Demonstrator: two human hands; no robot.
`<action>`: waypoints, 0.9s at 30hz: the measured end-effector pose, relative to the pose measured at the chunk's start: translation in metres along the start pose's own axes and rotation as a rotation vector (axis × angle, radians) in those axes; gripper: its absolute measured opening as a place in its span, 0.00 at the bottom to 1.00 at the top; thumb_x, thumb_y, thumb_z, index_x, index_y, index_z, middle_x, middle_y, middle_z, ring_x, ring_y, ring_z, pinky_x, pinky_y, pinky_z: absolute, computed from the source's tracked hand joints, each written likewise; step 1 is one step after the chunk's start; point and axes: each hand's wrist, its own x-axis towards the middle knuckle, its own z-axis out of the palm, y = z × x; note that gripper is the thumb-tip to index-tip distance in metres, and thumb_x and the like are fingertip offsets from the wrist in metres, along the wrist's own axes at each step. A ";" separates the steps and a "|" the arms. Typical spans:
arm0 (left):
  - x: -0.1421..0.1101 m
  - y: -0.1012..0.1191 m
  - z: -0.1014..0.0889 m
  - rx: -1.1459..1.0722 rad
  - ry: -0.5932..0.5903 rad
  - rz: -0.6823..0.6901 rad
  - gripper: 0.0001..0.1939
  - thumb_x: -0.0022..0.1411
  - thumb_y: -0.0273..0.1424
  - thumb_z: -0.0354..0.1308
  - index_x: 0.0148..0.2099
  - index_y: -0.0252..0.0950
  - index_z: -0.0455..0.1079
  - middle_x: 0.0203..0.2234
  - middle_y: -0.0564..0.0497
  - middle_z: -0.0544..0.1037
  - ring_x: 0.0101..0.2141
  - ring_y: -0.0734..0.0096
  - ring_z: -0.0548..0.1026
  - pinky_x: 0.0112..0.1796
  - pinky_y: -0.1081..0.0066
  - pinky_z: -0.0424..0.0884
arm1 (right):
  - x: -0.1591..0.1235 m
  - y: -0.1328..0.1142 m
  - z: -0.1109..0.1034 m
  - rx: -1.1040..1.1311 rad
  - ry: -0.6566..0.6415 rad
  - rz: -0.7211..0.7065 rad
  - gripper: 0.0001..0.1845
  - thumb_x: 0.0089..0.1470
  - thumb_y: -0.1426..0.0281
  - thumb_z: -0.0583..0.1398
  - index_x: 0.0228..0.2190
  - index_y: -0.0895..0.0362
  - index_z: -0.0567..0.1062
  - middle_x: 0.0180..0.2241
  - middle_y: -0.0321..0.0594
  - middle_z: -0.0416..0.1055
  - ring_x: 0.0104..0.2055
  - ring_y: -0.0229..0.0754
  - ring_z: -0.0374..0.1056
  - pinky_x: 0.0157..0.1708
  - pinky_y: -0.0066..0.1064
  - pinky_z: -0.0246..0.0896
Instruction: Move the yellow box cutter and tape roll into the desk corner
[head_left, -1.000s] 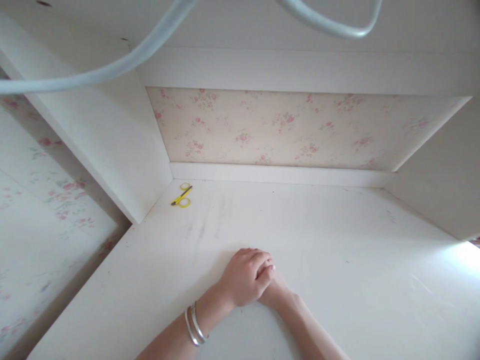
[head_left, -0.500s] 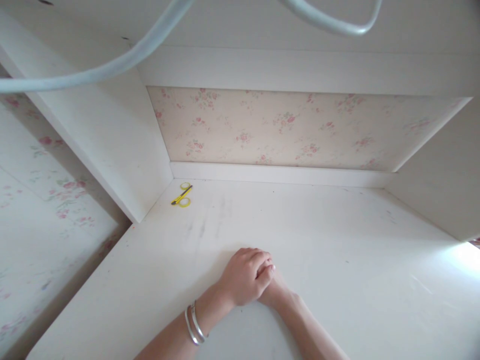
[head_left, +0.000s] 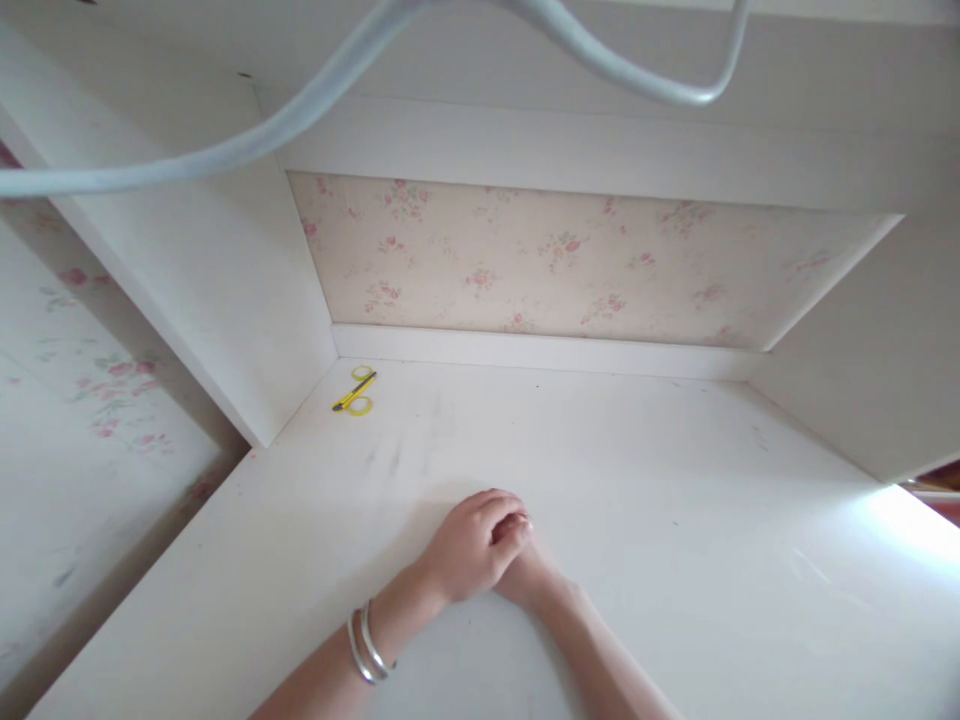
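The left hand (head_left: 469, 547) lies over the right hand (head_left: 523, 573) on the desk (head_left: 637, 470), its fingers bent around it; the right fingers are mostly hidden, so I cannot tell their state. At far left lie a yellow cutter (head_left: 354, 392) and two yellow rings (head_left: 361, 413), too small for reading any print.

soft, muted light; white glare on the tabletop (head_left: 622, 455) toward four o'clock; faint shadows, edges stretched, fine detail soft.
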 end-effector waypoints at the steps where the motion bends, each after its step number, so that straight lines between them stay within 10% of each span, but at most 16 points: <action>1: 0.002 -0.007 -0.009 -0.002 0.042 -0.005 0.11 0.64 0.30 0.48 0.45 0.39 0.69 0.42 0.51 0.75 0.45 0.71 0.71 0.50 0.71 0.65 | 0.003 -0.003 -0.004 0.003 -0.017 -0.020 0.11 0.52 0.72 0.55 0.35 0.52 0.77 0.33 0.40 0.74 0.35 0.41 0.70 0.36 0.27 0.64; 6: 0.031 -0.082 -0.086 0.262 0.226 -0.022 0.20 0.53 0.20 0.46 0.47 0.37 0.68 0.47 0.50 0.72 0.50 0.68 0.68 0.56 0.66 0.60 | 0.013 -0.016 -0.020 0.051 -0.041 -0.102 0.15 0.59 0.70 0.51 0.33 0.52 0.77 0.34 0.37 0.75 0.37 0.38 0.70 0.39 0.25 0.63; 12: 0.060 -0.188 -0.167 0.499 0.156 -0.357 0.29 0.45 0.23 0.46 0.52 0.30 0.67 0.52 0.44 0.69 0.53 0.60 0.66 0.56 0.63 0.60 | 0.016 -0.017 -0.022 0.121 -0.005 -0.099 0.15 0.59 0.69 0.51 0.32 0.52 0.77 0.32 0.37 0.76 0.35 0.38 0.71 0.36 0.26 0.63; 27: 0.048 -0.266 -0.186 0.664 -0.042 -0.382 0.32 0.56 0.36 0.44 0.62 0.30 0.57 0.61 0.47 0.59 0.61 0.57 0.55 0.60 0.62 0.50 | 0.019 -0.016 -0.023 0.165 0.015 -0.081 0.13 0.58 0.71 0.52 0.30 0.53 0.76 0.29 0.38 0.74 0.32 0.37 0.69 0.34 0.26 0.62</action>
